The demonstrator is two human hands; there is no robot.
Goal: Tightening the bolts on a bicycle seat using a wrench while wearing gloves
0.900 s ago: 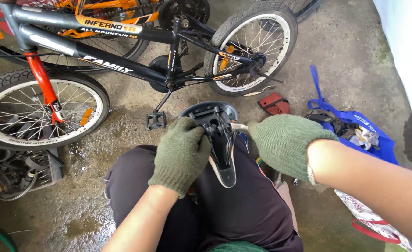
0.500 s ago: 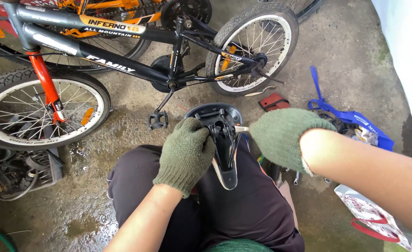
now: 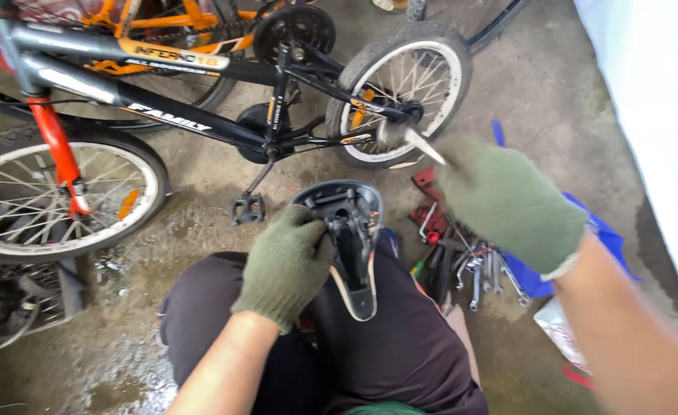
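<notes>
A rough concrete floor (image 3: 546,84), damp and stained, with what may be a puddle at the lower left. A small black bicycle (image 3: 201,123) lies on it; a white wall (image 3: 654,77) rises at right in daylight.

A strip of bare concrete floor (image 3: 201,192) lies open between the small black bicycle (image 3: 201,115) and the person's knees, broken only by the hanging pedal (image 3: 247,207); to the right, passage is blocked by a heap of wrenches (image 3: 470,265) on a blue sheet (image 3: 535,280), with the raised right hand (image 3: 508,200) above it, while the upturned bicycle saddle (image 3: 347,238) fills the lap, gripped by the left hand (image 3: 287,261)
</notes>
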